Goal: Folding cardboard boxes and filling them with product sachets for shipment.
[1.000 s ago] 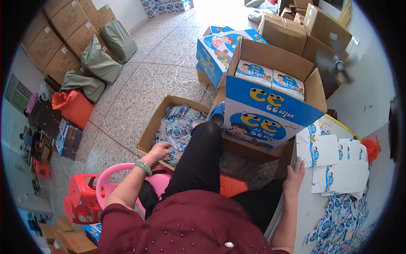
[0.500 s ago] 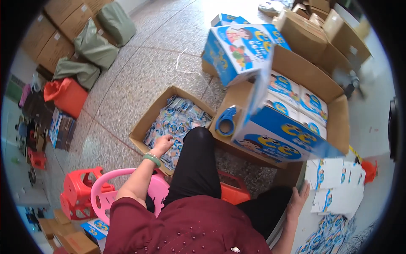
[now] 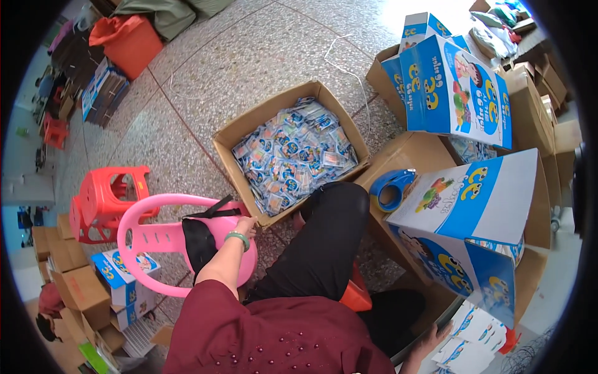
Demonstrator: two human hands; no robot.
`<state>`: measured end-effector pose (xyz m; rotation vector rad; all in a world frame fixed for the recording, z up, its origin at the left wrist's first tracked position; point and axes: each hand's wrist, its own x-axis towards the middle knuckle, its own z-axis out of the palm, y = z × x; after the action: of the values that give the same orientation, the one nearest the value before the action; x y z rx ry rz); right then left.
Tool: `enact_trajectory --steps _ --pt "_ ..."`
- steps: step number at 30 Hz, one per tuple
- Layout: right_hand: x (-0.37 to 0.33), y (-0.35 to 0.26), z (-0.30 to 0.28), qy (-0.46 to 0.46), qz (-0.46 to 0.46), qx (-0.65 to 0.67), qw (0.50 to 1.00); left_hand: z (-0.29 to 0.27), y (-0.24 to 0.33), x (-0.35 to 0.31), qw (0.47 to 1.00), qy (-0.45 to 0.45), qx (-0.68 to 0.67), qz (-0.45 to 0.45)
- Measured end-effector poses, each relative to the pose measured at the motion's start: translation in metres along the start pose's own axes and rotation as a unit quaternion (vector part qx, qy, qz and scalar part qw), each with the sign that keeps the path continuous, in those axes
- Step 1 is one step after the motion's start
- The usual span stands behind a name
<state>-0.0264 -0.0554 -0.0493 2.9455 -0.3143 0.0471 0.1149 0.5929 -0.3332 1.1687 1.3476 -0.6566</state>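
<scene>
My left hand (image 3: 246,225) is closed at the near corner of an open cardboard box (image 3: 227,163), its fingers curled against the rim. Small blue-and-white printed packets (image 3: 299,149) fill this box. A green bangle and a beaded bracelet circle the left wrist. Low on the right, my right hand (image 3: 430,341) rests with fingers stretched at a table edge, close to flat white printed cartons (image 3: 464,340). A blue tape dispenser (image 3: 391,190) sits on a cardboard flap beside my knee. Right of it, a blue-and-white printed carton (image 3: 464,218) stands inside a larger cardboard box, its lid panel over the top.
Another printed carton (image 3: 461,90) rests at the back right. A pink plastic seat (image 3: 156,240) with a black strap is by my left arm, red stools (image 3: 109,199) beyond it. An orange-red bag (image 3: 128,43) and stacked flat cardboard (image 3: 106,93) lie far left. White strapping (image 3: 358,78) curls on the floor.
The view has swung left. My left hand has moved from over the packets to the box's near corner. The raised carton panel now lies over the inner boxes; my right hand stays at the edge.
</scene>
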Motion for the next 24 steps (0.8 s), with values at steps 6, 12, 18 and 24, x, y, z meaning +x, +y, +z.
enact_trajectory --steps 6,12,18,24 --pt "0.010 -0.032 -0.016 0.011 0.177 0.211 0.961 0.014 -0.038 0.026 0.970 -0.061 -0.223 0.079" --pt "0.007 -0.035 -0.023 0.038 0.073 0.065 0.994 0.002 -0.023 0.060 0.991 -0.001 -0.106 0.087" --pt "0.066 -0.184 -0.035 -0.078 -0.043 0.256 0.962 -0.046 0.039 0.080 0.983 0.081 0.034 0.159" --pt "0.214 -0.372 0.006 -0.322 0.146 0.677 0.646 -0.046 0.066 0.069 0.993 0.000 -0.112 0.042"
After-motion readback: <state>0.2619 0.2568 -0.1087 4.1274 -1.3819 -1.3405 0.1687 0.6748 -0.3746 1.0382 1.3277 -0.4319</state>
